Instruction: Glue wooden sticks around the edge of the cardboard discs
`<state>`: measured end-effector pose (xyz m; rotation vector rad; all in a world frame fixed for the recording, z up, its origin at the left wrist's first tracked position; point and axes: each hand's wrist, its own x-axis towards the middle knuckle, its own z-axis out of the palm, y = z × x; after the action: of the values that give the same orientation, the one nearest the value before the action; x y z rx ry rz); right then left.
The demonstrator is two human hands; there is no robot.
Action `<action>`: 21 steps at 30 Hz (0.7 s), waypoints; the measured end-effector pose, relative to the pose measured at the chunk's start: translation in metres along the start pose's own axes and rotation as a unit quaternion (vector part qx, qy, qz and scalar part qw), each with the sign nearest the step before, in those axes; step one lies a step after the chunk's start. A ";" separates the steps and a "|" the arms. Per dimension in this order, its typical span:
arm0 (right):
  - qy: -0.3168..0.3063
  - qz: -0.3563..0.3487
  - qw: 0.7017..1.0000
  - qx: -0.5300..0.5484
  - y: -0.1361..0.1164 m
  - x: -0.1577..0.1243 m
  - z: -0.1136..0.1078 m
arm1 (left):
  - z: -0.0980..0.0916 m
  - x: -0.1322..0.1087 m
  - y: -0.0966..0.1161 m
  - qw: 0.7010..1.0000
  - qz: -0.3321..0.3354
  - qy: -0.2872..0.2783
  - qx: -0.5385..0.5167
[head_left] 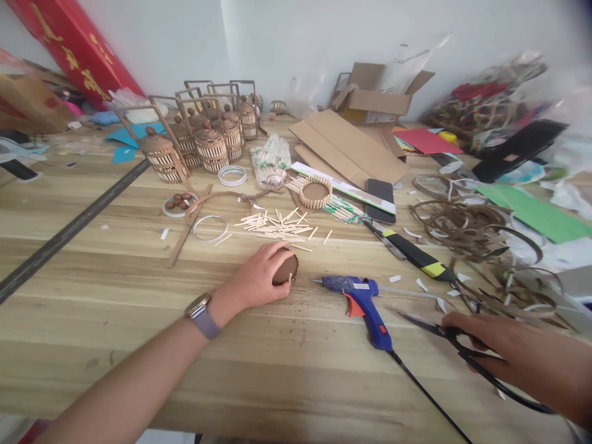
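Note:
My left hand grips a small round brown disc with a ridged edge, keeping it on the tabletop. A short wooden stick stands at the disc's near edge, by my thumb. At the right, my right hand is closed around the handles of black scissors, whose blades point left. Between the hands lies a blue glue gun with an orange trigger, its nozzle toward the disc. Just beyond my left hand, many cut sticks are scattered. A ring of upright sticks sits farther back.
Several lidded stick baskets with tall handles stand at the back left. A utility knife, a phone and coiled brown strips lie to the right. White tape rolls and a bowl of brown beads are at the left. Cardboard lies behind.

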<state>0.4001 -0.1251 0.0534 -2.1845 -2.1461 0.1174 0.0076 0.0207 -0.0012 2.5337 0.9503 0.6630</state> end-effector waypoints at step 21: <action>-0.043 -0.072 0.975 0.205 -0.203 0.071 0.012 | -0.008 -0.006 0.010 0.997 0.040 0.071 -0.012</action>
<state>0.1981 -0.0509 0.0637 -1.8163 -2.0838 0.5959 0.0045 0.0105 0.0085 2.5429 0.8835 0.8823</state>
